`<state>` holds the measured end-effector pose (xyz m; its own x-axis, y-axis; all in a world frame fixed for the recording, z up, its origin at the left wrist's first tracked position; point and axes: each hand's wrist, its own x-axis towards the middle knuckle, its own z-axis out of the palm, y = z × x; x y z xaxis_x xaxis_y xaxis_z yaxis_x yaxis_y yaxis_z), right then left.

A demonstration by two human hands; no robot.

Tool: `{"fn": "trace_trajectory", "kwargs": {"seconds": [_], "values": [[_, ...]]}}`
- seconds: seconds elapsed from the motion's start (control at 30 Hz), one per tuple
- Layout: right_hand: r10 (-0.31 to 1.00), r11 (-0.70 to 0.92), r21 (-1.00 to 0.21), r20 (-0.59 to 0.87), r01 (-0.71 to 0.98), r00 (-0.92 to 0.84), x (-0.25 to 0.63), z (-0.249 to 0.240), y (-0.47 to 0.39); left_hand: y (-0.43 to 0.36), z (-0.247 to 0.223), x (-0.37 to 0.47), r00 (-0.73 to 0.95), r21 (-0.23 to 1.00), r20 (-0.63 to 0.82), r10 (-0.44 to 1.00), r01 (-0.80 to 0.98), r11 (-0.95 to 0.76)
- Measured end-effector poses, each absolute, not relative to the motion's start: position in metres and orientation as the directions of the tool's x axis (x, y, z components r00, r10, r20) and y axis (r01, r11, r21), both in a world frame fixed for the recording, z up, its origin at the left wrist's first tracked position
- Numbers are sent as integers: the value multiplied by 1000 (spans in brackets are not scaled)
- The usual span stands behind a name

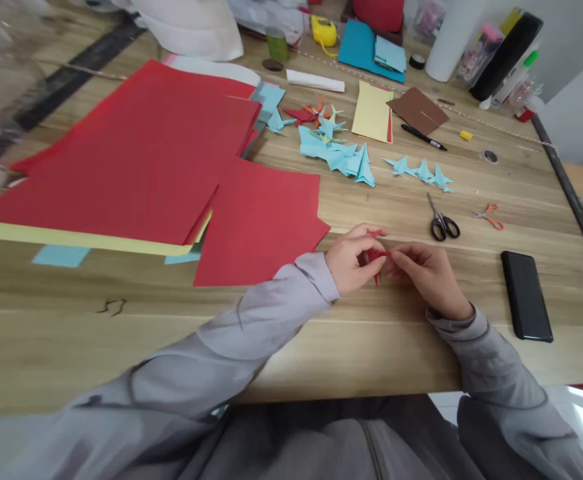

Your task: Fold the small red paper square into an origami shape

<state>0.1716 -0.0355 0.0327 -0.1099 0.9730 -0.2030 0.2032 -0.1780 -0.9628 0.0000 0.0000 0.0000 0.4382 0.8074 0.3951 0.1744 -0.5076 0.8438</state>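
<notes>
A small folded piece of red paper (377,255) is held between my hands above the table, partly hidden by the fingers. My left hand (354,259) is closed on its body, thumb below and fingers above. At its right end, the thumb and forefinger of my right hand (429,275) pinch a tip of the paper. Just left of my left hand lies a cut red sheet (266,223). Beyond my hands are folded light blue paper cranes (424,171) and black-handled scissors (442,220).
Large red sheets (141,157) cover the table's left side. A phone (526,295) and small orange scissors (489,215) lie at the right. Farther back are more folded blue paper pieces (339,155), yellow paper (370,112), brown paper (418,111), a black pen (423,137) and a yellow tape measure (324,31).
</notes>
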Motion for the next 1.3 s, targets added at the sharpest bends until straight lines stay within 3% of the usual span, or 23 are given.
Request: {"fn": "trace_trajectory", "kwargs": {"seconds": [0.23,0.37,0.43,0.53,0.63,0.9,1.1,1.3], "values": [[977,-130,-958,-167,256,-130,171,31,-36,0,0,0,439,849,382,813,181,-497],[990,16,-924,-38,383,-135,171,28,-37,-1,1,1,434,866,361,826,173,-469],[989,130,-837,67,531,-135,170,26,-39,-1,0,2,430,881,341,836,165,-444],[948,302,-596,268,744,-169,168,22,-41,-2,-1,4,428,897,323,844,145,-418],[883,408,-400,403,821,-242,167,17,-43,-2,-2,5,428,904,320,845,127,-407],[807,522,-264,462,811,-368,172,13,-41,-1,-2,4,410,905,334,849,113,-410],[811,542,-308,438,782,-389,174,11,-40,-1,-4,6,359,933,295,885,90,-347],[866,491,-512,374,705,-331,171,17,-42,-2,-3,4,316,943,311,896,13,-332]]}}
